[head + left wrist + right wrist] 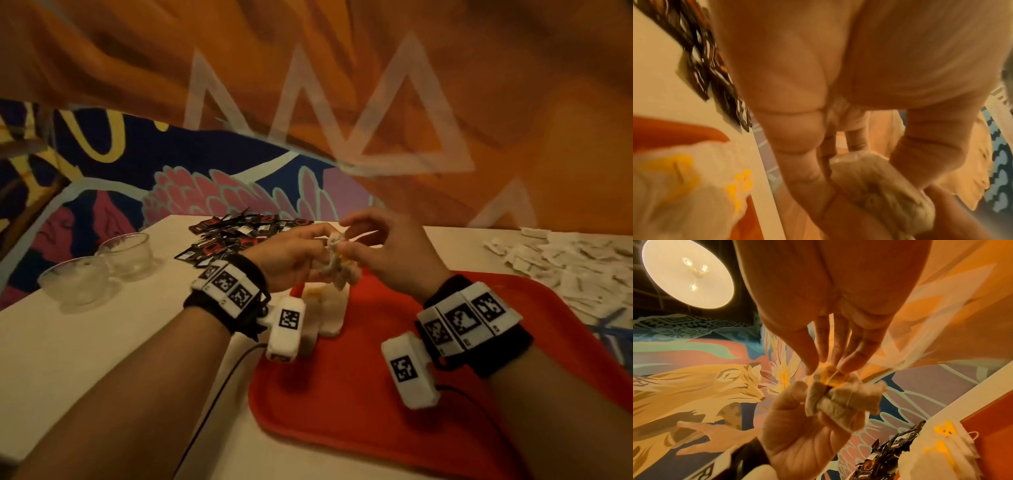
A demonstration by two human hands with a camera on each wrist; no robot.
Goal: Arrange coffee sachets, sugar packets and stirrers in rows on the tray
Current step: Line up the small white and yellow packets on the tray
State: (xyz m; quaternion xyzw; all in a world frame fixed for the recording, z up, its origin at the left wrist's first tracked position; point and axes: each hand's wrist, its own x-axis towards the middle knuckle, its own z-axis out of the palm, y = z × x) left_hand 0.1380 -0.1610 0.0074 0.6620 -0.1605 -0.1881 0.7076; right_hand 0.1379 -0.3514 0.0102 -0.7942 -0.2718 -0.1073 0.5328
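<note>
Both hands meet above the far edge of the red tray (pixel 376 394). My left hand (pixel 308 250) grips a crumpled clump of white paper bags (pixel 337 260) with strings from below. My right hand (pixel 370 240) pinches a yellow tag (pixel 830 376) on top of the clump (pixel 838 397). Two or three similar white bags with yellow tags (pixel 325 308) lie on the tray's far left part, under my left wrist. Black coffee sachets (pixel 239 233) are heaped at the back of the table. White sugar packets (pixel 565 263) are spread at the right. I see no stirrers.
Two empty glass cups (pixel 126 255) (pixel 78 281) stand on the white table at the left. A black cable (pixel 219 387) runs across the table left of the tray. A painted wall rises right behind the table.
</note>
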